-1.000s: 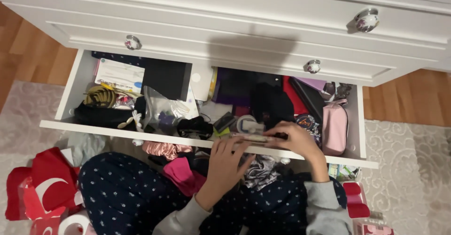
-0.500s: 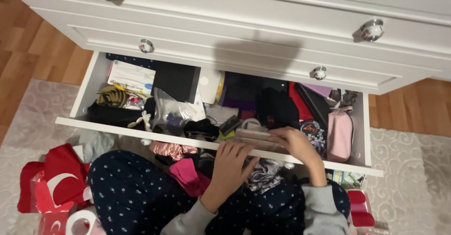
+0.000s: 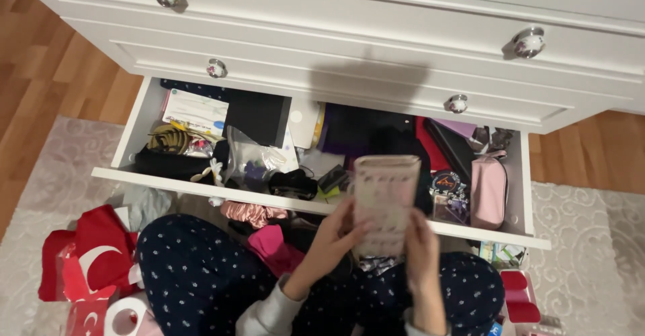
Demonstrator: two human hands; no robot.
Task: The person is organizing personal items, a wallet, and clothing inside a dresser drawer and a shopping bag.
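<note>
Pink packet (image 3: 385,205) lifted clear of the drawer (image 3: 322,205).
Previously flat at the drawer's front edge, it is now held upright, clamped between the left hand (image 3: 330,240) and right hand (image 3: 421,247).

Grey sweatshirt sleeves (image 3: 269,309) and navy trousers (image 3: 195,269) dotted with small white specks clothe the person

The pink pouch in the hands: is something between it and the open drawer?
Nothing visible. The left hand and right hand hold the pink pouch upright, just above the open drawer front edge.
</note>
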